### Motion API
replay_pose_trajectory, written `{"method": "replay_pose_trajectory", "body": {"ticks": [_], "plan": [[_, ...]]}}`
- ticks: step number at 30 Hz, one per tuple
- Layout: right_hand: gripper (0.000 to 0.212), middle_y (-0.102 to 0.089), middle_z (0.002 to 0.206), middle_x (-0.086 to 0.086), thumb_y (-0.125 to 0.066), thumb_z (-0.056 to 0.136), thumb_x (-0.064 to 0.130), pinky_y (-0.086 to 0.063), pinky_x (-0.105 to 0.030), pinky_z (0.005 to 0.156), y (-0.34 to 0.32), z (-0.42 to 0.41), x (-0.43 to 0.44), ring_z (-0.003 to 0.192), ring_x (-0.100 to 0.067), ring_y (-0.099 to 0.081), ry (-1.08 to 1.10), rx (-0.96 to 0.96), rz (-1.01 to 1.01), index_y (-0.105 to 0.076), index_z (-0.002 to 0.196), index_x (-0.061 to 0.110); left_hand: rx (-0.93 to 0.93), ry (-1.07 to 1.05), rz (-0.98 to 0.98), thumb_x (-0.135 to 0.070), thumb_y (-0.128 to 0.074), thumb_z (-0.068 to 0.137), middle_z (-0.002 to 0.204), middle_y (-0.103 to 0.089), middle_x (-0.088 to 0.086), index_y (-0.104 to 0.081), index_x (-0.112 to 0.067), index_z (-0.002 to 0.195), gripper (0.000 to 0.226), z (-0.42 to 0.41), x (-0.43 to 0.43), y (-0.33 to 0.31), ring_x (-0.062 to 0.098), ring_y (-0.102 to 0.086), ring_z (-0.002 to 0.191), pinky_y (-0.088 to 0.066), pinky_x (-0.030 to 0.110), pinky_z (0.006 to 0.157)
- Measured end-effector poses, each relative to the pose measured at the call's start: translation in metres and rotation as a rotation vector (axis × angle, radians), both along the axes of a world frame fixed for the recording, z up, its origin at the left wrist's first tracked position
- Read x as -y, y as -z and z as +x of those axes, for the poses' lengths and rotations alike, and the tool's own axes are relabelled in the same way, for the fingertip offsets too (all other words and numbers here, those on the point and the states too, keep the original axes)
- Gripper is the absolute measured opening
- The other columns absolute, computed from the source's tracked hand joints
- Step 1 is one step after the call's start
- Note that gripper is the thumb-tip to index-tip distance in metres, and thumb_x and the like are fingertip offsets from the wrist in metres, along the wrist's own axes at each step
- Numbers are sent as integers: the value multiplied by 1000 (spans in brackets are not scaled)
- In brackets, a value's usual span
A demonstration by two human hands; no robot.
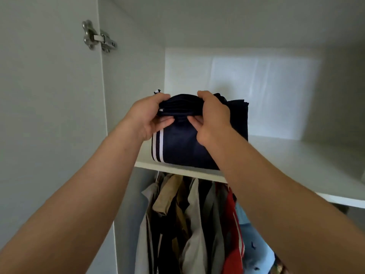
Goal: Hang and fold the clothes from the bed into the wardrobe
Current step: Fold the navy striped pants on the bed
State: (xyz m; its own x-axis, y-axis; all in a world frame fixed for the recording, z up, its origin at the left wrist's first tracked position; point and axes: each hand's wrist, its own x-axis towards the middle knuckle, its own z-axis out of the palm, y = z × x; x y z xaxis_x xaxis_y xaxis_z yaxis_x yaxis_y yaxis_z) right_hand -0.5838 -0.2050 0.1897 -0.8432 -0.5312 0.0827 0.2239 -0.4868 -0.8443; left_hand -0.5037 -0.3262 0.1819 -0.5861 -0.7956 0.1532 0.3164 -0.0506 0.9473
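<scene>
A folded navy garment (179,147) with two white stripes sits on the white upper shelf (286,155) of the wardrobe, near its left front edge. My left hand (148,115) grips the garment's upper folded layers from the left, fingers on top and thumb beneath. My right hand (211,115) grips the same layers from the right, thumb tucked under the fold. More dark folded cloth (240,115) shows behind my right hand.
Below the shelf, several hung clothes (189,224) in beige, grey, dark, red and light blue fill the rail space. The wardrobe's left side wall (134,86) stands close to the garment. A metal hinge (98,38) holds the open door on the left.
</scene>
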Motion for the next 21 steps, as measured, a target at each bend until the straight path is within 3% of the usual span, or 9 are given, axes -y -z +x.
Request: {"method": "replay_pose_trajectory", "body": {"ticks": [6, 10, 13, 15, 17, 19, 21], "plan": [[22, -70, 101, -2, -74, 82, 23, -56, -30, 70, -37, -70, 66, 92, -19, -69, -71, -48, 11, -66, 101, 15, -32, -98, -55, -24, -71, 88, 57, -68, -6, -67, -15, 88, 10, -57, 56, -40, 13, -68, 51, -56, 25, 54], [33, -73, 106, -7, -76, 80, 18, -61, -39, 83, -48, -116, 111, 97, -24, -72, -185, -67, -68, -67, 112, 11, -125, -203, -169, -25, -71, 90, 94, -70, 4, -64, -16, 109, 23, -85, 92, -51, 16, -73, 65, -59, 30, 62], [27, -73, 110, -15, -75, 84, 14, -64, -42, 73, -32, -160, 138, 96, -30, -73, -315, 70, -141, -67, 108, 6, 21, -229, -345, -39, -75, 88, 94, -71, 11, -55, -24, 121, 41, -92, 110, -38, 24, -73, 62, -59, 32, 57], [23, -69, 111, -16, -70, 89, 17, -63, -37, 59, -6, -191, 152, 92, -28, -70, -334, 110, 27, -65, 109, 7, 274, -154, -493, -53, -72, 87, 77, -72, 13, -58, -25, 109, 38, -90, 121, -19, 28, -71, 56, -57, 32, 50], [21, -67, 110, -16, -65, 93, 19, -61, -36, 56, 25, -220, 161, 86, -26, -65, -252, -52, 418, -63, 112, 10, 571, -30, -654, -61, -65, 89, 63, -70, 11, -64, -22, 100, 41, -89, 130, -1, 30, -70, 52, -54, 30, 45], [33, -62, 125, -18, -65, 93, 22, -60, -42, 80, 51, -242, 170, 98, -30, -63, -114, -387, 882, -58, 121, 8, 742, -29, -789, -54, -60, 95, 62, -71, 8, -66, -19, 97, 36, -100, 142, 8, 26, -70, 51, -52, 27, 44], [62, -51, 138, -18, -70, 89, 31, -52, -39, 95, 61, -251, 173, 117, -33, -56, 8, -720, 1145, -45, 141, 7, 833, -164, -932, -37, -58, 99, 85, -75, 7, -65, -18, 100, 20, -118, 162, 11, 22, -72, 71, -56, 29, 61]]}}
